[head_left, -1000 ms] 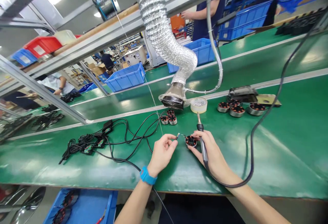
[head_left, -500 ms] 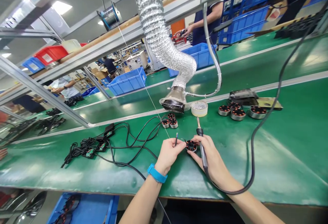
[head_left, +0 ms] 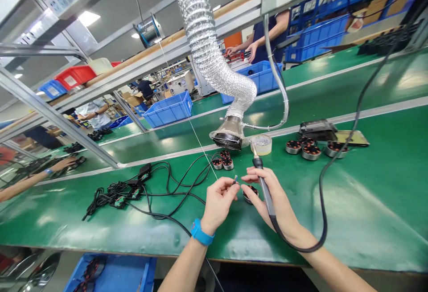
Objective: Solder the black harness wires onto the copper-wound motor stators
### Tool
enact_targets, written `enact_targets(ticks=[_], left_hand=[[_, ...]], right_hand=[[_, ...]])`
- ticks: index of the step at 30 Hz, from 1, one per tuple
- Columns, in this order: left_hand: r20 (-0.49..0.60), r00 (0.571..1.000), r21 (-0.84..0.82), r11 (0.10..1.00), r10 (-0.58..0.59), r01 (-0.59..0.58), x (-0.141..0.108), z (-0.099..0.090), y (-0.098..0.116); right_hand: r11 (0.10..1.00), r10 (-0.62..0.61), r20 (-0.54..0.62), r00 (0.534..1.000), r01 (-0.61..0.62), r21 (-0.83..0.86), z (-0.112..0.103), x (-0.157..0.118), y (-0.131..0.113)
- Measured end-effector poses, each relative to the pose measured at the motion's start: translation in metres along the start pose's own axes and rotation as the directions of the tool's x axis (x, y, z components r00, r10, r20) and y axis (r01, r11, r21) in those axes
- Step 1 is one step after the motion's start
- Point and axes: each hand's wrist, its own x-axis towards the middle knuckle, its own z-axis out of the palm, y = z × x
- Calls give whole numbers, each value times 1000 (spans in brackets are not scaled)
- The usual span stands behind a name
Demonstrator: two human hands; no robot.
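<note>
Left hand (head_left: 219, 200) has lifted, pinching a wire end (head_left: 235, 178) just above the motor stator (head_left: 249, 192); right hand (head_left: 272, 198) grips the soldering iron (head_left: 262, 180). Below the stator, a blue bin (head_left: 113, 272) holds more stators.

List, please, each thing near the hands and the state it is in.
left hand: pinching a thin wire end
right hand: gripping the soldering iron
soldering iron: tip raised, off the work
motor stator: lying flat on the belt
three stators: grouped, untouched
fume hood: mouth facing the work
</note>
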Motion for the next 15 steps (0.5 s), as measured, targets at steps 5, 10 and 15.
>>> enact_targets(ticks=[5, 10, 15], left_hand=[[41, 999, 136, 990, 19, -25, -7, 2, 6], [-2, 1000, 80, 996, 28, -28, -8, 2, 8], [-52, 998, -60, 997, 37, -40, -8, 5, 8]], right_hand=[[987, 113, 13, 994, -114, 111, 5, 6, 1], [968, 182, -9, 983, -178, 175, 6, 4, 0], [929, 271, -9, 963, -259, 263, 6, 2, -6]])
